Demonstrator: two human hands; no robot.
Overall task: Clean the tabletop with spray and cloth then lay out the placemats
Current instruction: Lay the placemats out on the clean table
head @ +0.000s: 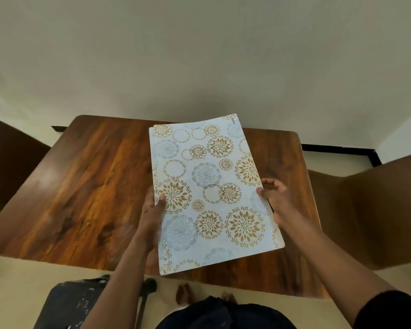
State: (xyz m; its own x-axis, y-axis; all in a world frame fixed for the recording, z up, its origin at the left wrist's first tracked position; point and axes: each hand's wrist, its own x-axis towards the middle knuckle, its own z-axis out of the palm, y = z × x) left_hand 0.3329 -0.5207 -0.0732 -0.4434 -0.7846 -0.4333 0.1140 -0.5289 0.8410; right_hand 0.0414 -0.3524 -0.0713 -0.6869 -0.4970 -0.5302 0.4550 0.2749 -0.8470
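Observation:
A stack of white placemats [211,186] printed with gold and blue flower circles is held over the middle of the brown wooden tabletop [86,186]. The mats' edges are slightly fanned. My left hand [153,210] grips the stack's left edge, thumb on top and fingers underneath. My right hand [277,198] pinches the right edge with thumb and curled fingers. No spray bottle or cloth is in view.
Brown chairs stand at the table's left [7,162] and right [370,214]. A dark stool or seat [69,305] sits on the floor by my left side. A pale wall rises behind the table's far edge.

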